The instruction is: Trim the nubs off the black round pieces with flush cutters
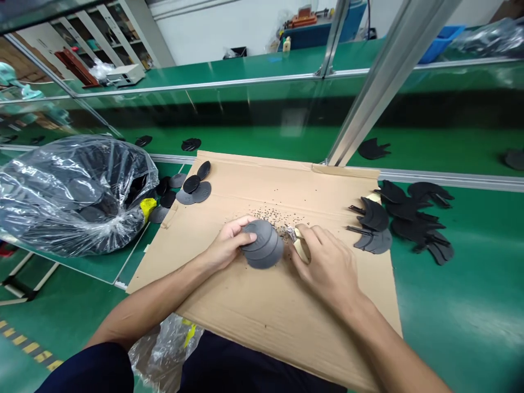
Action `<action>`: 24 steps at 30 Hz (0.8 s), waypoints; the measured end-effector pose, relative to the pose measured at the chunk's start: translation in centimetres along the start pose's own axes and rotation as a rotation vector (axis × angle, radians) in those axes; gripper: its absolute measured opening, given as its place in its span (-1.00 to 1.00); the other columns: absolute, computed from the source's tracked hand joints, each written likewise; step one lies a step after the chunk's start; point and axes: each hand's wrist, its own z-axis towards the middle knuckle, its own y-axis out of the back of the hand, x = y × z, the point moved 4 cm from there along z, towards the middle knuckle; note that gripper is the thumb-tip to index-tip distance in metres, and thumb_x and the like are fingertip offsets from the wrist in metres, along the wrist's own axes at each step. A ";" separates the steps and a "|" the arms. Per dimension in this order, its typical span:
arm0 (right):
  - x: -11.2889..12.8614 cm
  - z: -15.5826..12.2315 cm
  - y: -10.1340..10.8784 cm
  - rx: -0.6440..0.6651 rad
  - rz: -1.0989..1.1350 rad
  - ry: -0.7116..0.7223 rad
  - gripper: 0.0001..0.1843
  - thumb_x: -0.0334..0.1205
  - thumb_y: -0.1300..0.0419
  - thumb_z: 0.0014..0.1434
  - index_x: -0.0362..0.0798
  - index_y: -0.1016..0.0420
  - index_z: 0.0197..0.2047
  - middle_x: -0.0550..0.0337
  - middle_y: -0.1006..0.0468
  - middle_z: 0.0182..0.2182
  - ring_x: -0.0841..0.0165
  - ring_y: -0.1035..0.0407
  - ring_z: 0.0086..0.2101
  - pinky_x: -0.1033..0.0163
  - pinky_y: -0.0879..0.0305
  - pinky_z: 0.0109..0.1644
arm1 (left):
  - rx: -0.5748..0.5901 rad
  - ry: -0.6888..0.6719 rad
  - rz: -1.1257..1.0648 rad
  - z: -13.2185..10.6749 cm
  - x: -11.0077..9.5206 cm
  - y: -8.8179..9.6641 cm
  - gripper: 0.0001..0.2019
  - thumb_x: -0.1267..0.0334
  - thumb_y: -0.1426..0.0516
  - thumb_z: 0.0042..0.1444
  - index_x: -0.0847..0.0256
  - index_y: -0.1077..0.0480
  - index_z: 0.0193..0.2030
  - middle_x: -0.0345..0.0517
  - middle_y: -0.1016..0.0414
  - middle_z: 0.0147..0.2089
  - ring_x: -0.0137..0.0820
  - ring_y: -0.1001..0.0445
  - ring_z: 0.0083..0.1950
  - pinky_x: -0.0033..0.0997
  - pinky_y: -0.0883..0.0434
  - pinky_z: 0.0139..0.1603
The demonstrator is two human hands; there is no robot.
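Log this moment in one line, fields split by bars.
left hand: holds fanned grey discs | right hand: holds cream-handled tool beside discs | beneath: cardboard sheet, dark specks

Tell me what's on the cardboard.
Black bits, discs at far left, pronged pieces at right. What the left hand, its stack and the right hand cover can't be seen.

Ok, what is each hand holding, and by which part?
Left hand: fanned dark-grey discs, pinched at their left edge. Right hand: small pliers, gripped around the cream handles.
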 end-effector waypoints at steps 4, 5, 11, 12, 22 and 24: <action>0.4 -0.1 -0.3 0.032 -0.169 0.067 -0.66 -0.32 -0.15 0.26 -0.14 -0.45 0.10 0.00 -0.61 -0.23 0.17 -0.40 -0.22 0.15 -0.14 -0.22 | 0.229 0.003 0.134 -0.8 0.5 -1.0 -0.57 0.24 -0.38 -0.02 0.21 -0.58 0.04 0.01 -0.62 0.01 -0.24 -0.55 -0.01 -0.37 -0.41 0.01; 0.4 -0.1 -0.3 0.035 -0.188 0.072 -0.64 -0.32 -0.15 0.26 -0.14 -0.45 0.12 0.00 -0.61 -0.23 0.17 -0.39 -0.22 0.15 -0.13 -0.21 | 0.245 -0.014 0.153 -0.9 0.5 -1.1 -0.54 0.23 -0.37 0.02 0.19 -0.56 0.10 0.03 -0.60 0.07 -0.22 -0.54 0.04 -0.36 -0.41 0.06; 0.4 0.1 -0.2 0.071 -0.210 0.074 -0.62 -0.32 -0.16 0.28 -0.17 -0.45 0.15 -0.02 -0.60 -0.20 0.17 -0.37 -0.19 0.14 -0.11 -0.19 | 0.179 -0.024 0.164 -0.6 0.9 -0.5 -0.37 0.22 -0.33 0.10 0.16 -0.37 0.34 -0.04 -0.62 -0.12 -0.28 -0.55 -0.09 -0.34 -0.41 0.01; 0.4 0.1 -0.2 0.077 -0.201 0.076 -0.63 -0.32 -0.16 0.28 -0.17 -0.45 0.15 -0.01 -0.60 -0.22 0.17 -0.37 -0.20 0.14 -0.10 -0.20 | 0.183 0.005 0.139 -0.4 1.0 -0.4 -0.37 0.24 -0.34 0.07 0.16 -0.40 0.31 -0.04 -0.62 -0.10 -0.27 -0.55 -0.08 -0.34 -0.41 0.02; -0.6 0.1 0.1 0.020 0.710 -0.288 -0.77 -0.14 -0.17 0.31 -0.02 -0.40 -0.01 0.11 -0.57 -0.25 0.24 -0.47 -0.25 0.19 -0.35 -0.22 | -0.016 0.063 -0.120 0.0 0.9 -0.5 -0.69 0.27 -0.43 -0.12 0.27 -0.58 -0.19 -0.10 -0.62 -0.22 -0.37 -0.52 -0.19 -0.40 -0.42 -0.08; -0.5 0.3 0.1 0.051 0.922 -0.357 -0.76 -0.11 -0.22 0.28 0.00 -0.40 -0.04 0.15 -0.57 -0.24 0.27 -0.49 -0.23 0.21 -0.39 -0.21 | 0.013 0.041 -0.135 0.0 0.9 -0.6 -0.70 0.26 -0.45 -0.13 0.28 -0.56 -0.24 -0.14 -0.59 -0.28 -0.41 -0.51 -0.23 -0.43 -0.41 -0.12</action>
